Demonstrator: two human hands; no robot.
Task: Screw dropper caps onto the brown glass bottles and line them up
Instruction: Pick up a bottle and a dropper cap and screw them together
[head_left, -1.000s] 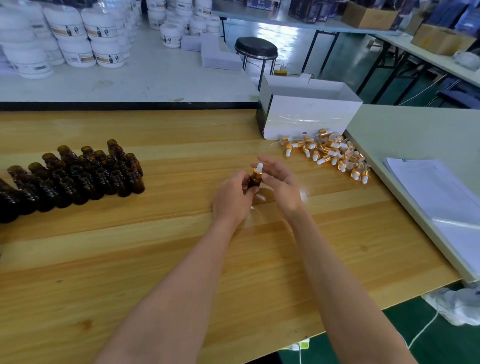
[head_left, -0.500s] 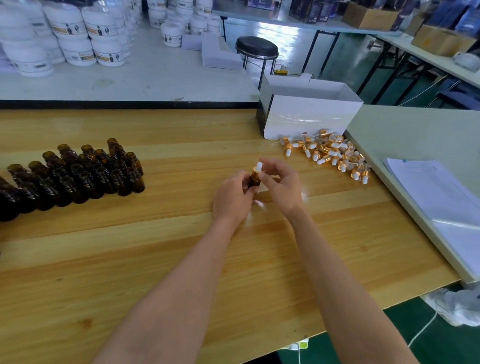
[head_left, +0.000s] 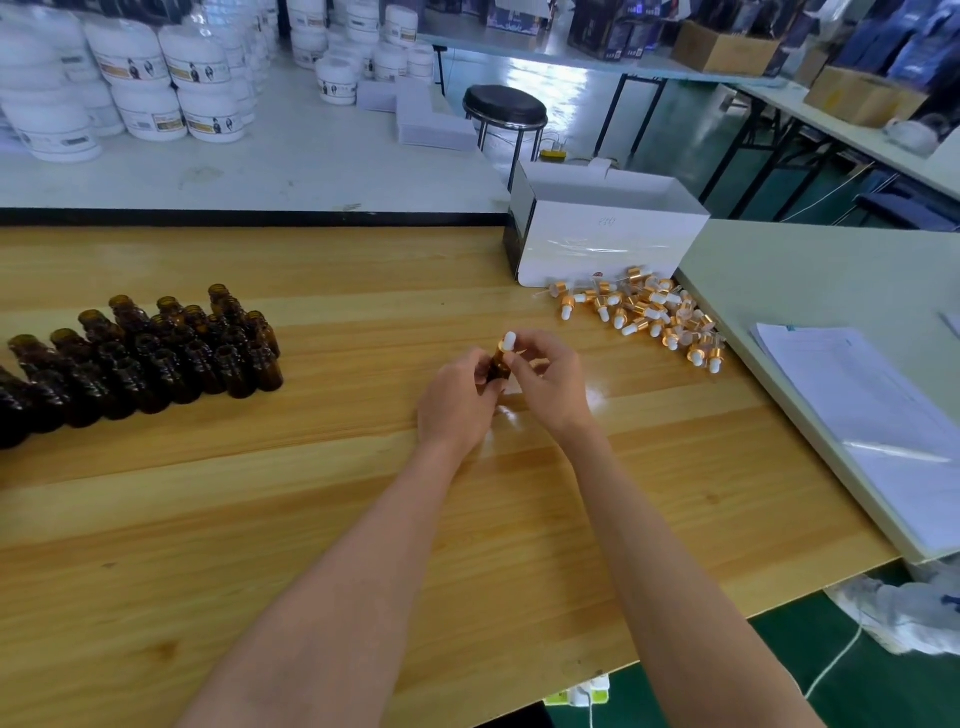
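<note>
**Bench** (head_left: 322, 519): pale wood planks. Both forearms reach across it from the near edge.

**Bottle** (head_left: 497, 366): 1 brown glass bottle, held above mid-bench between the 2 hands. It is roughly upright with a slight lean to the right. Fingers hide most of it, so only a strip of brown glass shows.

**Cap** (head_left: 508, 342): gold collar with a white rubber bulb, seated on the bottle's neck. The bulb stands clear above both hands.

**Left hand** (head_left: 457, 402): fingers curled round the bottle's body from the left, back of the hand toward the camera.

**Right hand** (head_left: 550, 382): thumb and fingertips pinch the cap's collar from the right, just below the bulb. It is close against the left hand around the bottle.

**Bottles** (head_left: 156, 358): a cluster of uncapped brown bottles standing in slanting rows at the left of the bench, well apart from the hands.

**Caps** (head_left: 644, 312): a loose pile of gold-and-white caps at the far right of the bench, just in front of the box.

**Box** (head_left: 608, 239): white, open-topped, at the bench's far edge.

**Papers** (head_left: 857, 415): a stack on the adjoining grey bench to the right.

**Tubs** (head_left: 156, 78): white tubs stacked on the far bench.

**Stool** (head_left: 505, 109): black round seat, behind the box.
</note>
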